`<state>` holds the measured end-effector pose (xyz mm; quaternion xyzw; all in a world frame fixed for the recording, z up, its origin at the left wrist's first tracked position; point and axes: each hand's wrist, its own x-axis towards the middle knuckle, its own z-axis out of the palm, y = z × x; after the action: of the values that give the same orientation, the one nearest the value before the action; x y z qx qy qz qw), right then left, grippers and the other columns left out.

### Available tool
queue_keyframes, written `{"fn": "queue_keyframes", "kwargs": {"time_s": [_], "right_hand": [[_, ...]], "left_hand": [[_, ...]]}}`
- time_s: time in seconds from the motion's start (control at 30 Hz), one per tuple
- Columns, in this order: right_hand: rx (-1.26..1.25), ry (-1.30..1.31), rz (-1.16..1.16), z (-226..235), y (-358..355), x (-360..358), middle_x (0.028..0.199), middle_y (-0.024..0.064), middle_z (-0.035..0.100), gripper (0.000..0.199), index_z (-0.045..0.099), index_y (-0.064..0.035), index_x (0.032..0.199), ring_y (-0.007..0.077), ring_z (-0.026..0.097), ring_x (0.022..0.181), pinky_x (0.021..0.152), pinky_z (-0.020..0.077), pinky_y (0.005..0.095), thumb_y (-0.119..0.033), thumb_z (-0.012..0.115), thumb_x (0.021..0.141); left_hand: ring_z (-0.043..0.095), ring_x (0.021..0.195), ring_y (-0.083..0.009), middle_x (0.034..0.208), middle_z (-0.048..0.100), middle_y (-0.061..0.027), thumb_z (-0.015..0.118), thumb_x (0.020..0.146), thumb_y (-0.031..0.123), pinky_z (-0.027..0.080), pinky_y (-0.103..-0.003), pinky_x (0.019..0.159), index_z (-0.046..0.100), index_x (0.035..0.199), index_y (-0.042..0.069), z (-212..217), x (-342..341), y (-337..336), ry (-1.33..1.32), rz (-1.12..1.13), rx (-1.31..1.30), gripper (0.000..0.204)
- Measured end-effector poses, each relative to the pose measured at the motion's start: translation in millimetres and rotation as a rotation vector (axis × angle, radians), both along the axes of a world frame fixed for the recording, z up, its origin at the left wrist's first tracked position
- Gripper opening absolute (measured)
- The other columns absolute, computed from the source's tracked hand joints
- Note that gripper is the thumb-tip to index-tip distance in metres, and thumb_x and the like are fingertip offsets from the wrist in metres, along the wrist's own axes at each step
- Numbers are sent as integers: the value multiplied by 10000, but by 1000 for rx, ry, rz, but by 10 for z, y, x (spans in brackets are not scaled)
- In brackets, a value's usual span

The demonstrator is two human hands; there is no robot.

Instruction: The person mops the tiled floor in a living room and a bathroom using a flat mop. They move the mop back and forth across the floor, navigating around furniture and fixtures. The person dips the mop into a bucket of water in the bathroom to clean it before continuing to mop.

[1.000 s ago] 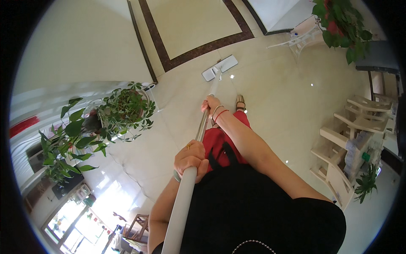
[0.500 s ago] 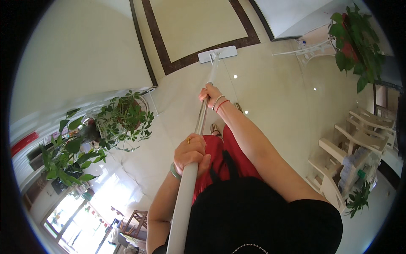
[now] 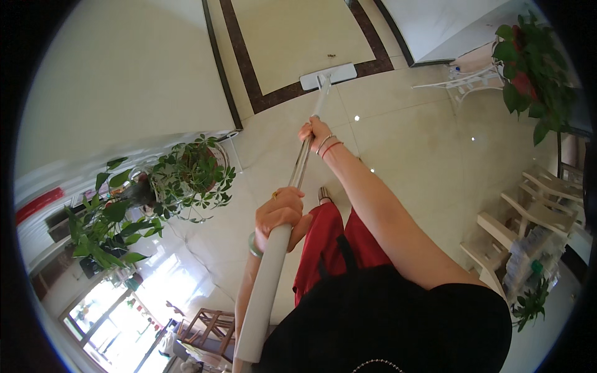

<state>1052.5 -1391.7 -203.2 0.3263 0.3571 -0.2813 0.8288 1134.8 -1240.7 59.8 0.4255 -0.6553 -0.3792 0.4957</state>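
A flat mop with a white rectangular head (image 3: 328, 76) lies across the dark brown floor border, ahead of me. Its pole runs back toward my body: a shiny metal tube leads into a thick white handle (image 3: 264, 292), whose end shows by my left side. My left hand (image 3: 278, 214) is wrapped round the top of the white handle where the tube enters. Farther down the pole, my right hand (image 3: 316, 132) grips the metal tube. A small dark speck (image 3: 331, 56) sits on the cream floor just beyond the mop head.
Potted plants (image 3: 196, 168) stand at the left beside a white wall corner (image 3: 233, 124). Rightward are a white metal stand (image 3: 472, 81), a leafy plant (image 3: 528, 74) and pale wooden chairs (image 3: 528, 205). A brown wooden chair (image 3: 211, 329) is behind at lower left. Pale glossy tiles (image 3: 398, 137) cover the floor.
The mop head has slid slightly forward, farther over the dark border. Both hands keep their hold on the pole. The view has shifted a little, and the handle's end now shows.
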Motion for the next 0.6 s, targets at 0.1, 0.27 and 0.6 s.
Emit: {"fn": "queue_keyframes", "kwargs": {"time_s": [0.1, 0.27, 0.6], "right_hand": [[24, -28, -29, 131, 450, 193, 592, -31, 373, 353, 377, -111, 712, 74, 404, 469, 401, 364, 216, -308, 465, 991], [57, 33, -88, 496, 1087, 491, 559, -28, 356, 261, 356, -140, 693, 88, 362, 439, 387, 336, 234, -146, 469, 929], [107, 89, -62, 356, 1633, 699, 566, -34, 328, 295, 352, -126, 696, 80, 325, 412, 345, 306, 224, -222, 492, 937]], "left_hand": [[520, 579, -188, 619, 513, -34, 666, 672, -121, 499, -432, 768, 466, 650, 75, 199, 230, 350, 28, -2, 46, 280], [562, 620, -191, 662, 579, -36, 658, 693, -77, 486, -452, 796, 509, 672, 87, 437, 508, 898, 126, 95, 34, 223], [445, 522, -137, 579, 465, -2, 555, 852, 64, 429, -363, 637, 440, 702, 111, 25, 411, 1399, 331, 358, -90, 195]]}}
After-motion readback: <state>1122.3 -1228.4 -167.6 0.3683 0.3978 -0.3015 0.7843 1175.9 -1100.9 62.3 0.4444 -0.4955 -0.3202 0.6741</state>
